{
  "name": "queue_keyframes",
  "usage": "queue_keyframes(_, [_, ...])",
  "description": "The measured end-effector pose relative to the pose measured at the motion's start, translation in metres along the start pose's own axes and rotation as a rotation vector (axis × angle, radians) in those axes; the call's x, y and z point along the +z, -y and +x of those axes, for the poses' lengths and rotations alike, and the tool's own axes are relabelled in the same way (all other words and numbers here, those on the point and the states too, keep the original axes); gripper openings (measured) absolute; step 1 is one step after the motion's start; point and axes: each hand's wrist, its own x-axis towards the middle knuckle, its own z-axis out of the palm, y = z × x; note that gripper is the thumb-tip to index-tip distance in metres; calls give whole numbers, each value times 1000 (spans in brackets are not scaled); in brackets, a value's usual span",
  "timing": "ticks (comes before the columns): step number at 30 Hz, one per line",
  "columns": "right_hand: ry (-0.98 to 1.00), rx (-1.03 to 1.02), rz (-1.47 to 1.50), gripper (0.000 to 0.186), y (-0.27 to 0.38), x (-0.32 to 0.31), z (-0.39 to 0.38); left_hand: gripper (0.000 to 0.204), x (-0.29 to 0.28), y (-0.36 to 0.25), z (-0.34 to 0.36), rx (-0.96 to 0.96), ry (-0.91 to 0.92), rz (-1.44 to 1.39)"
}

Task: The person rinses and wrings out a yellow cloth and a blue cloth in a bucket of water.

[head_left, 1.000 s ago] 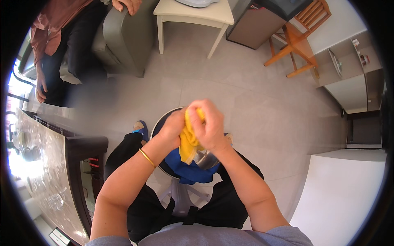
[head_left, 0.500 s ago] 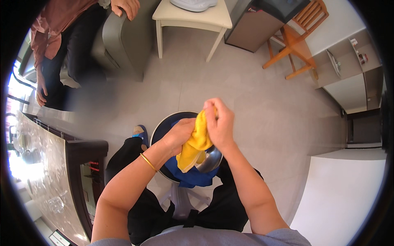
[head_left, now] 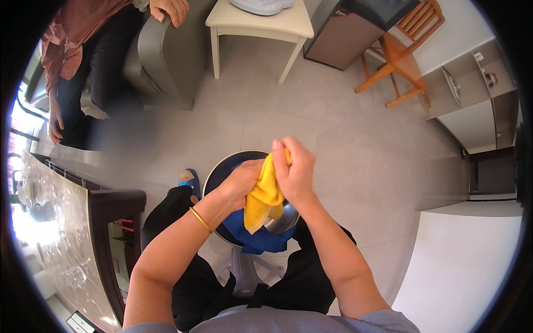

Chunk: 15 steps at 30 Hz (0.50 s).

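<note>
viewed from my remote post through the head camera, a yellow cloth [head_left: 262, 195] is held by two bare hands above a basin [head_left: 213, 171]. the right hand [head_left: 296, 172] is clamped around the cloth's upper end; the left hand [head_left: 243, 180] is closed on its left side, some fingers hidden from me. the fabric bunches between them, and a loose end hangs down toward the person. i judge the grips are spread to keep control of both sides, and held there so the basin, rather than the floor, lies beneath. the basin, dark inside with a pale rim, sits near the knees, probably for easy reach. in it i make out a blue cloth [head_left: 262, 241], seemingly slumped over the near rim, and a shiny metal bowl [head_left: 287, 220], partly screened by the yellow; i cannot tell what the bowl contains. a pale plastic stool [head_left: 244, 277] shows just this side; i cannot tell what it supports.

around them, the floor [head_left: 355, 150] is laid with large greyish tiles. a patterned, dark-framed table [head_left: 69, 222] stands at left. beyond, a second person [head_left: 94, 50] in a reddish top is by a grey armchair [head_left: 172, 66], near a small white table [head_left: 258, 25]. a wooden chair [head_left: 398, 60] and low shelves [head_left: 461, 83] fill the far right; a white cabinet [head_left: 458, 261] stands nearer.
</note>
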Motion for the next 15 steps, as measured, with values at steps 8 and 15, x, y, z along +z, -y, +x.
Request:
queue_keyframes(8, [200, -386, 112, 17, 22, 26, -32, 17, -28, -5, 10, 75, -90, -151])
queue_keyframes(15, [4, 20, 0, 22, -6, -6, 2, 25, 8, -8, -4, -22, 63, 92])
